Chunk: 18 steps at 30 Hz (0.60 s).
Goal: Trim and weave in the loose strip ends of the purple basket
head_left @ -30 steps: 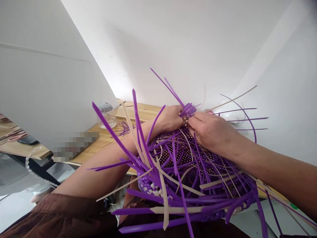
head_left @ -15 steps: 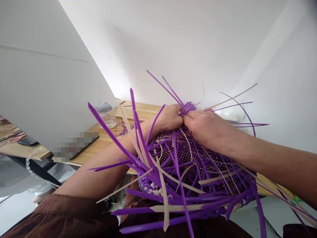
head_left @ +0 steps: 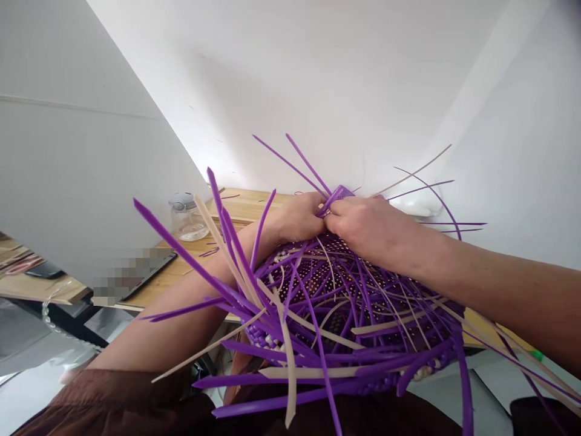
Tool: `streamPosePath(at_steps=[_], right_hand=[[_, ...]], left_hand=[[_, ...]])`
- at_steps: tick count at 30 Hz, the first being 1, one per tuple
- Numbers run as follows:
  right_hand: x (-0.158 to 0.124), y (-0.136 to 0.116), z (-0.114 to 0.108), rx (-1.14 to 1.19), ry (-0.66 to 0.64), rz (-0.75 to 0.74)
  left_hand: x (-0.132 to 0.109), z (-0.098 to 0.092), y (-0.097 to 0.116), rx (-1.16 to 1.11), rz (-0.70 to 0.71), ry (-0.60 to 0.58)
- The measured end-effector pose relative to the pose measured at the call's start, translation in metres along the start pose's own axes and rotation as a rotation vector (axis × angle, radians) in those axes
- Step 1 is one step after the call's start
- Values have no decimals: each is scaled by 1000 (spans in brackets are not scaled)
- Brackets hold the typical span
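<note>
A purple and cream woven plastic basket (head_left: 261, 335) sits on my lap, its inside facing up toward me. Many loose purple and cream strips stick out from its rim and cross over its opening. At the far rim, my left hand (head_left: 303, 217) and my right hand (head_left: 361, 223) meet with fingers closed. Between them are purple plastic strips (head_left: 336, 195), which both hands pinch; two long ends point up and left. The fingertips are partly hidden, so the exact grip of each is unclear.
A wooden table (head_left: 245, 203) stands behind the basket, against a white wall. On it are a clear jar with a grey lid (head_left: 186, 218), a dark flat tablet-like object (head_left: 152, 275) and purple strip scraps (head_left: 211, 248). A white object (head_left: 420, 206) lies beyond my right wrist.
Hands and basket have shifted slightly left in view. The purple strip between my fingers has changed angle and shows as a smoother, raised fold. Both hands keep their closed grip.
</note>
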State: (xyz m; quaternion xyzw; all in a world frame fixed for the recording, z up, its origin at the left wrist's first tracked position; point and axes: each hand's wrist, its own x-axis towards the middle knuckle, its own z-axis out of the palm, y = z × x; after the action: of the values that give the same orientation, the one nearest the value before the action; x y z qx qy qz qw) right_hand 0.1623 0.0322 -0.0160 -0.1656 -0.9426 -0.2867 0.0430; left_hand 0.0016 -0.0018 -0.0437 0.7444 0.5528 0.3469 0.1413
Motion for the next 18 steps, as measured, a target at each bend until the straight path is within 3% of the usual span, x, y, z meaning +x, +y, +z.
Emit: streamPosePath(at_steps=[8,15,18], right_hand=[[-6,7,15,-5,173,-106],[-6,5,4,3,48,-27],[-7,4,6,-13,82,-42]], left_hand=[[3,5,-6,37,-6,36],[1,3,0,-22,43,34],[0,3,0,-66,18,16]])
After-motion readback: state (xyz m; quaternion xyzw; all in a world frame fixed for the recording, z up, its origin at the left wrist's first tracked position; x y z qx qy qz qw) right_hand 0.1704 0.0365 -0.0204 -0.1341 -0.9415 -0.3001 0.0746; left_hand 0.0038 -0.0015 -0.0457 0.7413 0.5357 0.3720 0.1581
